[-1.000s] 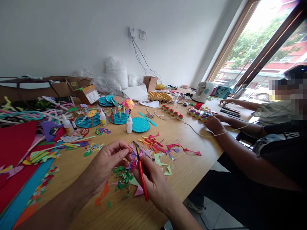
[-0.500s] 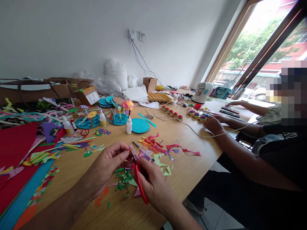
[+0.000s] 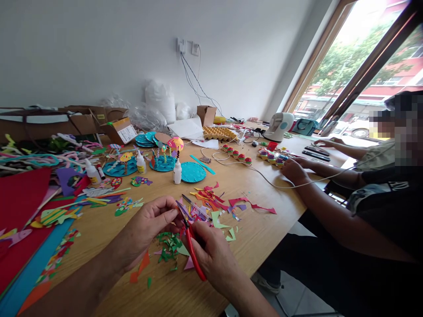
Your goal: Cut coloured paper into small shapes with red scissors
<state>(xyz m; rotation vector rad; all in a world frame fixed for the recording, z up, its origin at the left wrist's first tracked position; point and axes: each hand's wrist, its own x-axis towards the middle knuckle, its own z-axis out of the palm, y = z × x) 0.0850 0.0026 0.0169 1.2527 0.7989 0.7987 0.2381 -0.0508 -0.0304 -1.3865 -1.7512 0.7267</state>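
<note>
Red-handled scissors [image 3: 194, 255] are in my right hand [image 3: 211, 251], their dark blades pointing up and away toward my left fingertips. My left hand [image 3: 150, 229] is closed in a pinch beside the blade tips; the small piece between its thumb and finger is mostly hidden, and I cannot make out what it is. Under and around both hands lie green paper scraps [image 3: 169, 246], orange scraps [image 3: 143, 263] and a heap of red and purple paper cuttings [image 3: 209, 198].
White glue bottles [image 3: 177, 172] and blue discs [image 3: 193, 172] stand beyond my hands. Red and blue sheets [image 3: 23, 198] lie at left. A white cable [image 3: 264, 176] crosses the table. At right, a co-worker's hand [image 3: 294, 171] touches colourful egg-carton pieces [image 3: 272, 157].
The scissors' blades have spread slightly and the handle has swung a little to the right. My left hand stays almost still. At the right, the people have shifted slightly.
</note>
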